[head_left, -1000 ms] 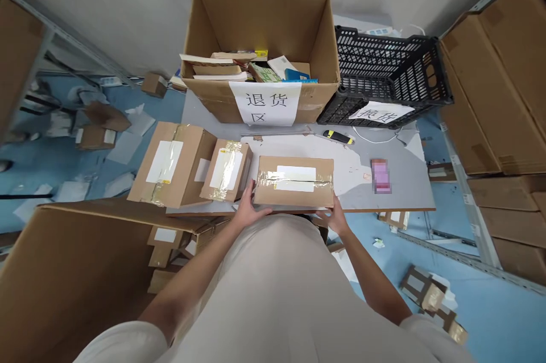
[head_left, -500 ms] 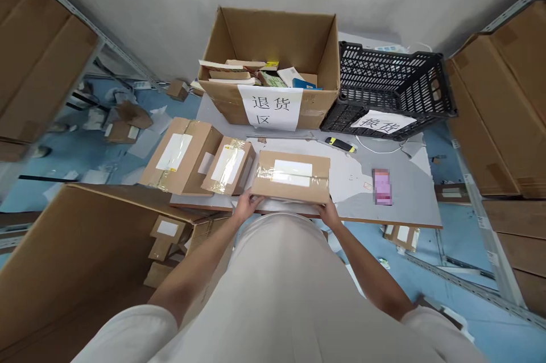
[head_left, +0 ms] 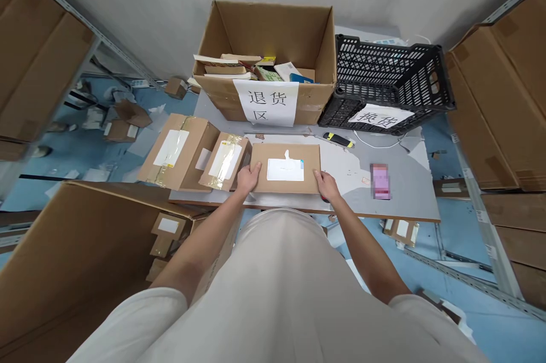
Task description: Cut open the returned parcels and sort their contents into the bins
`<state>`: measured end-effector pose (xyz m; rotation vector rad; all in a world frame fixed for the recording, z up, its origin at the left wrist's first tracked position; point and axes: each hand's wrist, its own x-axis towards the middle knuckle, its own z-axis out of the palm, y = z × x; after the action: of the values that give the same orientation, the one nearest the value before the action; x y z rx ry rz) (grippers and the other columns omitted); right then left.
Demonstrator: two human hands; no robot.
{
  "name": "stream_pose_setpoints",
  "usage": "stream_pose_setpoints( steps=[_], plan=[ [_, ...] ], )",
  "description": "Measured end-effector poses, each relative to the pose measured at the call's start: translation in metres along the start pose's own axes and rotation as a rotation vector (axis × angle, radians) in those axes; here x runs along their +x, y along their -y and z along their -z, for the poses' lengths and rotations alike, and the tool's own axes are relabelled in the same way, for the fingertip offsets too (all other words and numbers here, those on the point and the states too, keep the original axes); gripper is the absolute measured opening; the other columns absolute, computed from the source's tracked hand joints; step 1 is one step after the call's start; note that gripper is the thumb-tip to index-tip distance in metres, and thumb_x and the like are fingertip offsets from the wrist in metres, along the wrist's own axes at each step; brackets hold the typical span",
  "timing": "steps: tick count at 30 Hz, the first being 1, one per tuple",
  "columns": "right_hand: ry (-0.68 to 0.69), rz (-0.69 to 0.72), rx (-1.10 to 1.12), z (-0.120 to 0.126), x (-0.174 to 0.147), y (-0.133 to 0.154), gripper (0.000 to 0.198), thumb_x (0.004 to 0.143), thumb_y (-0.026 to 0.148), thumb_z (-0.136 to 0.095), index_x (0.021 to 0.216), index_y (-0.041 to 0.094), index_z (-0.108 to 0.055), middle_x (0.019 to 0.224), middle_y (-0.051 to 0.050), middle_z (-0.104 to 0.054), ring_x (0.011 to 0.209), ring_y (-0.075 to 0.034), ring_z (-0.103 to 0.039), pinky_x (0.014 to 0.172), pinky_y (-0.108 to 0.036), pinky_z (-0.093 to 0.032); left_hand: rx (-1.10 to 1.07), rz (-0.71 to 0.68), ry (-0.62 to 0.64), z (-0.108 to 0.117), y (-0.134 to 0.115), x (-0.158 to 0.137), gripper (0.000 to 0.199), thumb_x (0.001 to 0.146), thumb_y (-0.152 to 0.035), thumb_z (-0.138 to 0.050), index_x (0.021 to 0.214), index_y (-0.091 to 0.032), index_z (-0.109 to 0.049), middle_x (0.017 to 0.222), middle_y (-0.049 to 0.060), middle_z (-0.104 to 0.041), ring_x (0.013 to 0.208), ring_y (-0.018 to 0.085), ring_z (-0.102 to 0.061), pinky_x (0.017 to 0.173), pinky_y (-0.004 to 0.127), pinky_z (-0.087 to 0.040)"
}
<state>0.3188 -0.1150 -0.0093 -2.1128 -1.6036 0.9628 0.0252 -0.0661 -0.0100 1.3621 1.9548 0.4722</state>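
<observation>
A brown cardboard box (head_left: 261,182) with a white label on its upper face is between my two hands, at the near side of the table. My left hand (head_left: 248,179) grips its left end, thumb on top. My right hand (head_left: 327,185) grips the right end the same way; a small red bit shows under that hand, too little to name. Left of the box stand a smaller taped carton (head_left: 216,177) and a larger taped carton (head_left: 165,136), both with white labels. A black and yellow utility knife (head_left: 338,140) lies behind, to the right.
At the table's (head_left: 354,195) back stand a large open carton (head_left: 273,21) with several books and a black plastic crate (head_left: 386,78). A phone-like pink item (head_left: 380,182) lies at right. A big open box (head_left: 85,249) with small cartons is at lower left. Shelves flank both sides.
The box between my hands has been turned: its taped, labelled face no longer shows, and a face with another white label is up. Both hands now grip its ends higher up.
</observation>
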Motion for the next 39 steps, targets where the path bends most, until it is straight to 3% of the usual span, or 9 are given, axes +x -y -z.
stream_pose_setpoints(
  steps=[9, 13, 16, 20, 23, 28, 33, 36, 39],
  plan=[
    [-0.005, -0.069, 0.102, 0.012, 0.0, -0.011, 0.055, 0.089, 0.062, -0.033, 0.092, 0.019, -0.067, 0.093, -0.01, -0.07, 0.09, -0.024, -0.062, 0.08, -0.033, -0.045, -0.069, 0.004, 0.057, -0.008, -0.007, 0.004, 0.057, 0.087, -0.059, -0.038, 0.084, -0.012, -0.07, 0.098, 0.016, -0.07, 0.096, 0.029, -0.064, 0.083, 0.036, -0.046],
    [-0.06, -0.064, 0.345, 0.001, -0.01, -0.028, 0.059, 0.09, 0.057, -0.027, 0.11, 0.017, -0.065, 0.11, -0.012, -0.068, 0.102, -0.024, -0.06, 0.091, -0.039, -0.046, -0.41, -0.001, 0.122, -0.005, 0.018, -0.007, 0.055, 0.086, -0.053, -0.038, 0.105, -0.011, -0.068, 0.118, 0.015, -0.066, 0.109, 0.028, -0.06, 0.092, 0.038, -0.046],
    [-0.104, -0.058, 0.525, -0.011, -0.026, -0.05, 0.055, 0.089, 0.047, -0.034, 0.132, 0.017, -0.052, 0.122, -0.013, -0.063, 0.107, -0.023, -0.06, 0.093, -0.041, -0.048, -0.573, -0.099, 0.223, -0.007, 0.048, -0.017, 0.056, 0.078, -0.04, -0.051, 0.127, -0.013, -0.058, 0.129, 0.012, -0.06, 0.12, 0.026, -0.055, 0.1, 0.039, -0.043],
    [0.052, 0.086, 0.506, -0.023, -0.04, -0.068, 0.076, 0.074, 0.029, -0.057, 0.146, 0.026, -0.032, 0.14, -0.008, -0.049, 0.124, -0.022, -0.051, 0.102, -0.041, -0.043, -0.475, -0.186, 0.354, -0.019, 0.08, -0.027, 0.071, 0.062, -0.028, -0.066, 0.132, -0.016, -0.053, 0.132, 0.011, -0.058, 0.124, 0.028, -0.052, 0.106, 0.043, -0.038],
    [0.115, 0.099, 0.435, -0.03, -0.038, -0.067, 0.078, 0.071, 0.024, -0.061, 0.144, 0.027, -0.035, 0.134, -0.007, -0.056, 0.121, -0.024, -0.053, 0.103, -0.043, -0.042, -0.431, -0.193, 0.357, -0.03, 0.084, -0.029, 0.062, 0.064, -0.032, -0.066, 0.122, -0.014, -0.058, 0.122, 0.012, -0.064, 0.118, 0.028, -0.056, 0.104, 0.044, -0.04],
    [0.065, 0.082, 0.45, -0.032, -0.031, -0.056, 0.055, 0.076, 0.025, -0.057, 0.13, 0.02, -0.048, 0.117, -0.009, -0.065, 0.108, -0.024, -0.06, 0.096, -0.041, -0.046, -0.459, -0.207, 0.328, -0.036, 0.071, -0.032, 0.049, 0.073, -0.045, -0.06, 0.109, -0.013, -0.062, 0.106, 0.012, -0.069, 0.104, 0.026, -0.063, 0.096, 0.041, -0.047],
    [0.082, 0.12, 0.307, 0.0, -0.028, -0.044, 0.03, 0.082, 0.038, -0.051, 0.103, 0.018, -0.059, 0.105, -0.01, -0.065, 0.097, -0.022, -0.06, 0.088, -0.038, -0.048, -0.41, -0.254, 0.266, -0.003, 0.043, -0.035, 0.047, 0.074, -0.049, -0.058, 0.105, -0.014, -0.063, 0.113, 0.012, -0.064, 0.105, 0.024, -0.06, 0.091, 0.035, -0.048],
    [0.023, 0.154, 0.153, 0.026, -0.018, -0.027, 0.035, 0.088, 0.048, -0.041, 0.091, 0.018, -0.059, 0.1, -0.011, -0.065, 0.094, -0.023, -0.058, 0.088, -0.036, -0.045, -0.196, -0.333, 0.132, 0.022, 0.014, -0.029, 0.044, 0.081, -0.053, -0.051, 0.093, -0.015, -0.066, 0.1, 0.01, -0.065, 0.092, 0.021, -0.061, 0.08, 0.03, -0.048],
    [-0.001, 0.124, 0.009, 0.04, -0.003, -0.007, 0.048, 0.094, 0.051, -0.027, 0.083, 0.018, -0.06, 0.093, -0.012, -0.066, 0.093, -0.024, -0.059, 0.086, -0.034, -0.043, -0.039, -0.291, 0.042, 0.034, -0.013, -0.019, 0.048, 0.084, -0.057, -0.043, 0.074, -0.015, -0.065, 0.077, 0.006, -0.064, 0.075, 0.019, -0.058, 0.07, 0.029, -0.045]
  ],
)
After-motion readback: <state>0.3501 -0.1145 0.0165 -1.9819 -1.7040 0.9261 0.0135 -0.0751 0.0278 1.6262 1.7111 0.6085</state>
